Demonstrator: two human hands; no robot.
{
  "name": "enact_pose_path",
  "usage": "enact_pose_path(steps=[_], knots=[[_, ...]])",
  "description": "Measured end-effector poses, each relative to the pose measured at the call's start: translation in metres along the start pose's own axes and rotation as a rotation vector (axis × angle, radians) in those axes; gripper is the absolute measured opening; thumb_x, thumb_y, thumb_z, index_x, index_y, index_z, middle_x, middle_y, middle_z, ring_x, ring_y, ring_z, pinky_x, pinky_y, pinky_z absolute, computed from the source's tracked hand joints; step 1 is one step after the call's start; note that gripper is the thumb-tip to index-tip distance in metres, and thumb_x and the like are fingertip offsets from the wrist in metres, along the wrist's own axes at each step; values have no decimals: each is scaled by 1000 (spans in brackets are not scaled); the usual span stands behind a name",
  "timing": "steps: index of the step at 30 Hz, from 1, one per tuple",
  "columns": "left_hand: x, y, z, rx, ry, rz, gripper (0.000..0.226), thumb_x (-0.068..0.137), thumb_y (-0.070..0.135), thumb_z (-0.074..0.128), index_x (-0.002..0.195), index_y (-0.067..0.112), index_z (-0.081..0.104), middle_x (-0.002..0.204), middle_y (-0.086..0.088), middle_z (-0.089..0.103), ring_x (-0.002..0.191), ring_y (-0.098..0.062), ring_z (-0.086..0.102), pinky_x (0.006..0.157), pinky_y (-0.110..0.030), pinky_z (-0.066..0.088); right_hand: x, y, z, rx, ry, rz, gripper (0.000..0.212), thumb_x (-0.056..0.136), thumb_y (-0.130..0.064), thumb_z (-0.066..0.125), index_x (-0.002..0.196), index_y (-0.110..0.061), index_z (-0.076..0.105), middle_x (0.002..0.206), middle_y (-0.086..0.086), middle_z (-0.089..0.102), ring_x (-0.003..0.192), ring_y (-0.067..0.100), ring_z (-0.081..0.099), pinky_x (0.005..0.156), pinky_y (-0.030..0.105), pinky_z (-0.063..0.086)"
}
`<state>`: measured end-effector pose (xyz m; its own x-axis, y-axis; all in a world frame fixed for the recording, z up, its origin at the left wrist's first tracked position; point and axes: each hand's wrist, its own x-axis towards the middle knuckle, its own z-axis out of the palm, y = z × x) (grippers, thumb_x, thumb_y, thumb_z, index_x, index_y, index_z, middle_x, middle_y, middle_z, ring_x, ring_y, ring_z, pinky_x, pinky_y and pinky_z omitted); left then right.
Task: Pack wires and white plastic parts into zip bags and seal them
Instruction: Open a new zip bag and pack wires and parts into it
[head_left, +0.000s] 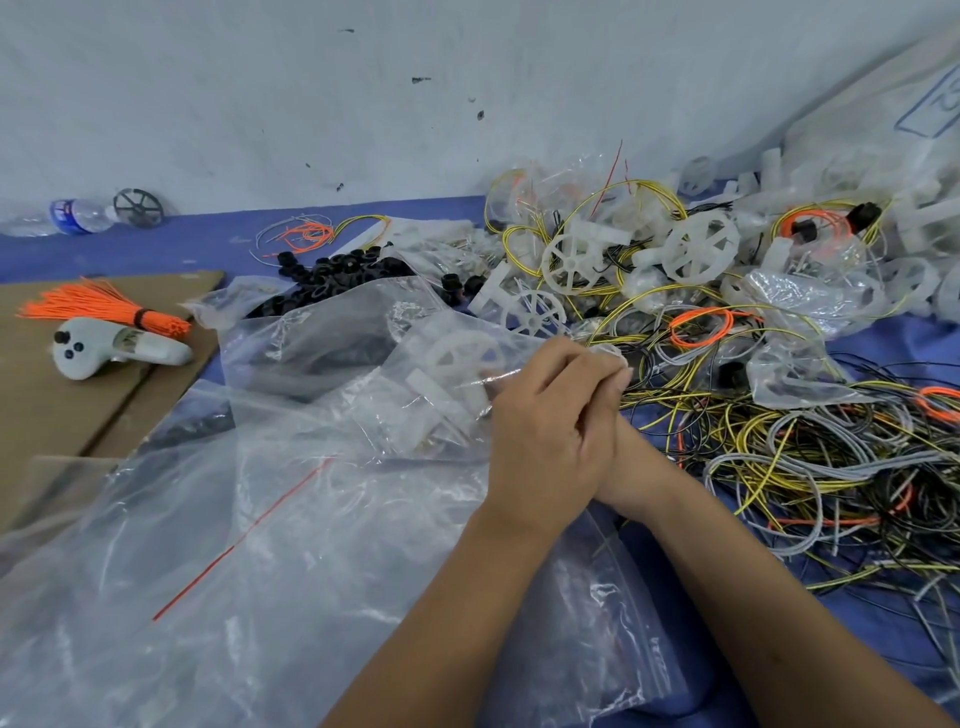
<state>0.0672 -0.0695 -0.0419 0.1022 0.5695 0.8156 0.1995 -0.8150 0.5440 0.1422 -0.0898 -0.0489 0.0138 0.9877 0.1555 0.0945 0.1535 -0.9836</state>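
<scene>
sealing looks to be the step in hand: at frame centre the left hand (545, 415) lies over the right hand (618, 384), fingers of both curled and pinching the edge of a small zip bag (441, 395) that holds a white wheel (465, 358). the next move likely calls for running the pinch along the zip strip until it closes, then setting the bag aside. both forearms reach up from the lower right, the left crossing above the right, with loose wires (779, 457) at right and more white parts (701, 244) at upper right.
</scene>
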Motion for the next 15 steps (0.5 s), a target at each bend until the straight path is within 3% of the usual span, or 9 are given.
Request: enact_pose_path(steps=[3, 5, 8, 12, 15], knots=[[-1, -6, -5, -5, -76, -12, 10, 88, -5, 71, 93, 3, 75, 90, -8, 69, 82, -19, 63, 75, -24, 48, 2, 5, -7, -16, -17, -75, 28, 106, 2, 37, 95, -20, 51, 92, -4, 56, 83, -15, 58, 77, 8, 48], [0, -9, -5, -44, -36, -16, 9, 88, -6, 72, 90, 2, 75, 86, -5, 68, 79, -16, 63, 73, -23, 49, 6, 4, -6, -59, 91, -178, 25, 102, -13, 42, 84, -23, 55, 78, -13, 60, 72, -8, 56, 68, 17, 49], [1, -12, -3, -32, -34, -31, 9, 86, -5, 73, 87, 4, 75, 85, -2, 69, 80, -12, 63, 76, -17, 46, 7, 6, -7, -167, 85, -221, 14, 91, -29, 49, 84, -33, 60, 81, -22, 63, 81, -4, 55, 74, 23, 49], [1, -17, -5, -6, -29, -40, 8, 87, -3, 73, 84, 4, 74, 83, -2, 68, 78, -12, 63, 75, -16, 45, 4, 8, -5, -321, -50, -249, 17, 97, -17, 44, 100, -32, 51, 98, -18, 57, 96, -17, 55, 84, 5, 44], [1, -17, -4, -9, -10, -51, 8, 87, -2, 74, 84, 6, 74, 82, 0, 69, 79, -7, 62, 77, -12, 42, 6, 9, -4, -299, -51, -233, 22, 95, -12, 46, 98, -31, 54, 97, -13, 60, 95, -9, 58, 81, 13, 49]])
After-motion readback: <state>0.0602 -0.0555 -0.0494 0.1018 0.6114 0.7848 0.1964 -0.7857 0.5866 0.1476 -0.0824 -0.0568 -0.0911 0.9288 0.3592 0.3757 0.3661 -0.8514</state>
